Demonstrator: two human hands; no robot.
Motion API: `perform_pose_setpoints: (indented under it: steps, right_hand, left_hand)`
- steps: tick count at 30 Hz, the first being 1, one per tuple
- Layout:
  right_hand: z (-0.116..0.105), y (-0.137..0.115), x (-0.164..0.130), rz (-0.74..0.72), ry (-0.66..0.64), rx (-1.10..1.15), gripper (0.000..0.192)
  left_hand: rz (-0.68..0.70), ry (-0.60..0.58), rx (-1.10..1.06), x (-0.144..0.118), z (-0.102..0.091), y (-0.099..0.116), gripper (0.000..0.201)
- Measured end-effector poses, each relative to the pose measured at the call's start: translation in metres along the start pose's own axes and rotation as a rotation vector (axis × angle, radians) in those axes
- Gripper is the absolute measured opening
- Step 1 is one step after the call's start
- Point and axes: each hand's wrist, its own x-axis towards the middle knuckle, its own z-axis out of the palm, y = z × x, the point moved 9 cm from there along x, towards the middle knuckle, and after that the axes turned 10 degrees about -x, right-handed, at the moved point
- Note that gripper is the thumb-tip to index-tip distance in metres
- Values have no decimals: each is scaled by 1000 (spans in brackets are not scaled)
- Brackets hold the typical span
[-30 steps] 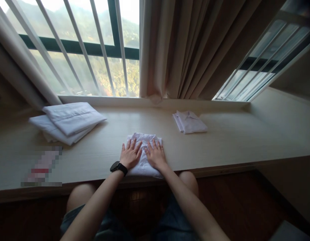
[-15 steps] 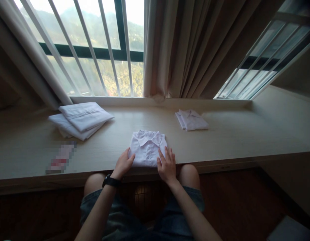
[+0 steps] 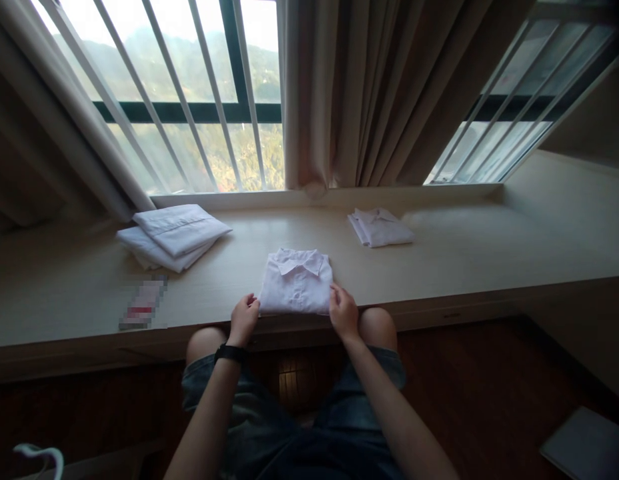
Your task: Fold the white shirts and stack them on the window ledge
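Observation:
A white collared shirt [image 3: 297, 288], folded into a rectangle, lies in front of me at the table's near edge, collar pointing away. My left hand [image 3: 245, 319], with a black band on the wrist, is closed at the shirt's lower left edge, thumb and fingers pinching the cloth. On the opposite side, my right hand [image 3: 344, 312] has its fingers curled round the right edge of the same shirt. The cloth between them lies fairly flat, its button placket facing up.
A stack of folded white cloth [image 3: 177, 233] sits at the left, with a blurred-out flat item [image 3: 143, 303] below it. Another folded white shirt [image 3: 382, 228] rests back right. Curtains [image 3: 334, 100] and a barred window stand behind the long pale table [image 3: 469, 257].
My right hand has come off the shirt's front and now pinches its right edge. My left fingers have closed at the left edge. The view has shifted slightly.

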Motion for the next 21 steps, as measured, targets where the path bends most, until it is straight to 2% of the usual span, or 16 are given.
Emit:
perform_pose_setpoints:
  steps: [2,4,8,11,13,17,21]
  right_hand:
    - [-1,30,-10,184,10,141,44]
    - [6,44,-13,277,-18,272,45]
    - [6,49,-4,307,-49,284,53]
    - [0,51,-6,332,-72,260,53]
    - [-4,57,-16,380,-72,323,55]
    - [-7,66,-46,496,-82,612,62]
    - [14,53,-76,631,-343,1127,47]
  left_hand:
    - [-46,9,-52,-4,2,-3,57]
    - [-97,5,-113,-4,10,-2,62]
    - [-219,-96,-253,-8,31,7,58]
    - [-284,-203,-356,-23,42,14,44]
    - [-321,-253,-423,-37,44,13,36]
    - [-406,-311,-544,-69,49,2,33]
    - [-547,-386,-778,-96,62,-11,47]
